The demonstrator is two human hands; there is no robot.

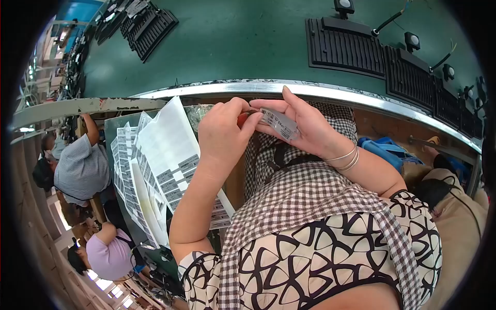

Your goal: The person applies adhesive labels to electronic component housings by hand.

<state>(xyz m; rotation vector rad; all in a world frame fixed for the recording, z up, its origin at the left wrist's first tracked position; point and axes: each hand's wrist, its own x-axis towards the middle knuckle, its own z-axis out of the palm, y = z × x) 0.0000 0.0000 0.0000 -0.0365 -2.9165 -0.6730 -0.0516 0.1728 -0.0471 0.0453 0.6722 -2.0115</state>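
Observation:
My right hand [305, 124] is turned palm up, fingers pointing left and thumb raised apart. Across its fingers and palm lies a grey printed label [279, 123] with small black text and symbols. My left hand [225, 129] is closed in a pinch at the label's left end, thumb and forefinger together. Between its fingers shows a small orange-red thing [242, 120] with a dark end; most of it is hidden, and I cannot tell what it is. Left of my left forearm lie white label sheets [175, 137] printed with grey blocks, fanned over one another.
Beyond a metal edge [289, 88] is a green bench [248, 46]. Black finned lamp housings [346, 46] with sensors and wires line its right side; more finned parts [147, 31] lie at upper left. People sit at left, another person at right beside a blue bag [382, 150].

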